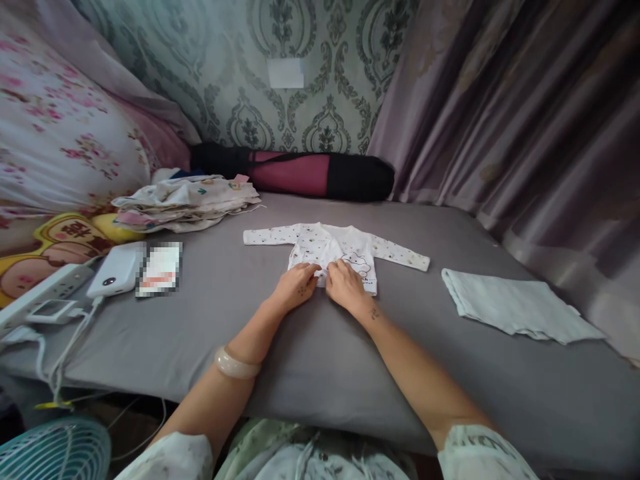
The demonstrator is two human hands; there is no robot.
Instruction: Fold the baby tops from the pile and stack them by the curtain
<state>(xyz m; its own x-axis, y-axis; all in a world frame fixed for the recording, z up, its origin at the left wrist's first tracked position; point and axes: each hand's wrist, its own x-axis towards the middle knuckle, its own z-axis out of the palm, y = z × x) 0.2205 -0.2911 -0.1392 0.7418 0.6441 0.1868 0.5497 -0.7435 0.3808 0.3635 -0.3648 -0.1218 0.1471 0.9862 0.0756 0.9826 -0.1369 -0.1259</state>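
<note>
A small white printed baby shirt [315, 245] lies flat on the grey sheet, both sleeves stretched out to the sides. Its front panels overlap, and a cartoon cloud shows on the right one. My left hand [299, 285], below a pale bangle, has its fingers bent and pinched at the lower middle of the shirt. Just to the right, my right hand [345, 283] pinches the shirt's front near the hem. The fingertips almost meet, and whatever small part lies between them is hidden.
Folded pale cloth [515, 303] lies at the right. A clothes pile [190, 200] is at the back left, near a long black-and-red bag [295, 175]. A power bank [117, 270], power strip [45, 297] and cables sit left; a fan [55, 450] stands below.
</note>
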